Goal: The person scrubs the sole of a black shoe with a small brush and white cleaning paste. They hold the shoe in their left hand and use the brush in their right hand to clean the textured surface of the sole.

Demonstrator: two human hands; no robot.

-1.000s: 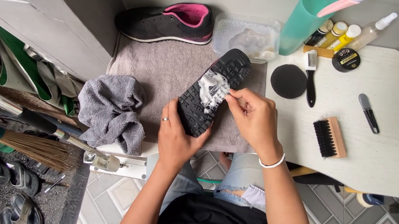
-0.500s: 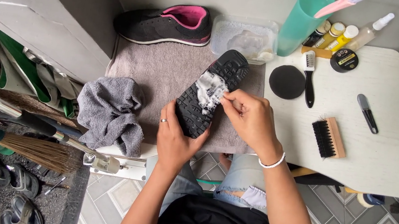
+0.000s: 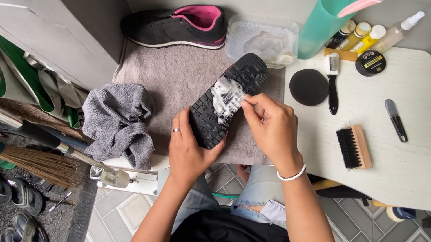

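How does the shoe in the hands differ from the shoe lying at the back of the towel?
The held shoe is turned sole-up, gripped by the left hand, and white foam covers part of its sole. The other shoe rests upright on the grey towel, untouched, showing its pink lining. Both look dark, like one pair.

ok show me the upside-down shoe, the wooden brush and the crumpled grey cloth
shoe (image 3: 210,117): head view, bare tread of the upturned sole.
wooden brush (image 3: 354,146): head view, where bristles meet the wooden back.
grey cloth (image 3: 116,120): head view, middle of the folds.
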